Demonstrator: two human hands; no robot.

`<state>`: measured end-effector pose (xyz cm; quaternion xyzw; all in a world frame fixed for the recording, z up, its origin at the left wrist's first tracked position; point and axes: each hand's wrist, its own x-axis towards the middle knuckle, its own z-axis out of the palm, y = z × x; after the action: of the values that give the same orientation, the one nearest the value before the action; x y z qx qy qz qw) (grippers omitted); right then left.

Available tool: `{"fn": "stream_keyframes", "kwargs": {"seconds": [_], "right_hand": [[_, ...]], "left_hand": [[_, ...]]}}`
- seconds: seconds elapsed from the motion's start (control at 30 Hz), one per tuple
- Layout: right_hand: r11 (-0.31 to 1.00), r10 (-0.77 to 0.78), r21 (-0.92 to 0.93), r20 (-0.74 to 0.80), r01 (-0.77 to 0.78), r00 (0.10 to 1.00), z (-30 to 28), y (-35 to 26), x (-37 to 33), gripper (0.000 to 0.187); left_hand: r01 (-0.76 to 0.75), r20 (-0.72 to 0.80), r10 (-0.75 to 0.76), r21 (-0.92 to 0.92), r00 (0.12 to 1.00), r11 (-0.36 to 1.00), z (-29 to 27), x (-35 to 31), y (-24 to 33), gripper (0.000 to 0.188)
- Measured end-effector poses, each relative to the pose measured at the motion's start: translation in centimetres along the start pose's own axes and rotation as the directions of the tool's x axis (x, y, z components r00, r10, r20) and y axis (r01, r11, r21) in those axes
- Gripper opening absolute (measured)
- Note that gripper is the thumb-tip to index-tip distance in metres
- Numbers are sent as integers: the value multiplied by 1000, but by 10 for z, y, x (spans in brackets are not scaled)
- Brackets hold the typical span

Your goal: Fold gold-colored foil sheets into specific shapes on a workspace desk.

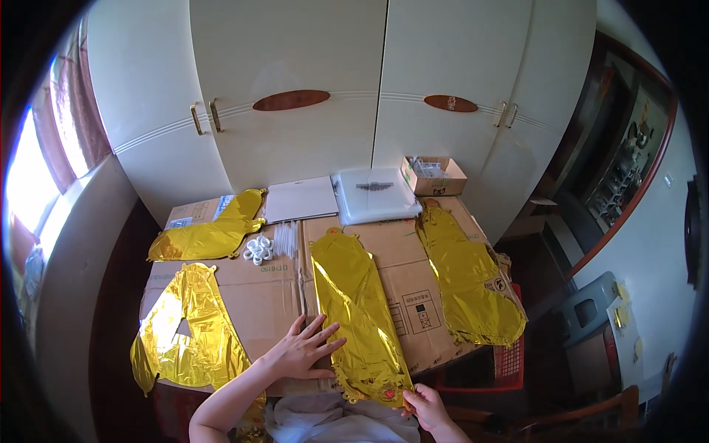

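Observation:
A flat, uninflated gold foil balloon (358,295) lies lengthwise on the cardboard in front of me. My left hand (306,348) rests at its left edge, fingers spread, with the fingertips on the foil. My right hand (428,408) pinches the balloon's lower right corner at the near edge of the cardboard. Left of my left arm lies another gold foil balloon (210,317) with a small opening in its middle. An L-shaped gold foil balloon (473,288) is on the right, and one more gold balloon (214,232) lies at the far left.
Brown cardboard (258,295) covers the table. Toward the back are a white ribbon roll bundle (258,249), clear straws (286,240), grey board (301,199), a stack of clear plastic bags (377,199) and an open carton (436,181). A red plastic basket (509,369) stands below the right edge.

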<state>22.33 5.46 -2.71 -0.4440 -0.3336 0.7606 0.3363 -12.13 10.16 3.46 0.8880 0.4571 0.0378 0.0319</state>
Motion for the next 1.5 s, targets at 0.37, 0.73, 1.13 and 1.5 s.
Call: {"fn": "stream_keyframes", "kwargs": {"seconds": [0.37, 0.73, 1.13, 1.5], "right_hand": [[1000, 18, -4, -41, -18, 999, 1, 2, 1, 10], [681, -633, -500, -34, 536, 773, -11, -48, 10, 6], [512, -775, -642, -61, 570, 629, 26, -64, 40, 15], [753, -599, -485, -228, 444, 767, -8, -51, 42, 20]], "left_hand": [[2, 7, -2, -3, 1000, 1000, -1, -1, 1, 76], [127, -30, -125, 81, 992, 989, -21, 15, -34, 71], [550, -305, -504, 85, 808, 830, -19, 150, -256, 41], [326, -107, -311, 418, 944, 848, -17, 180, -289, 13]]}}
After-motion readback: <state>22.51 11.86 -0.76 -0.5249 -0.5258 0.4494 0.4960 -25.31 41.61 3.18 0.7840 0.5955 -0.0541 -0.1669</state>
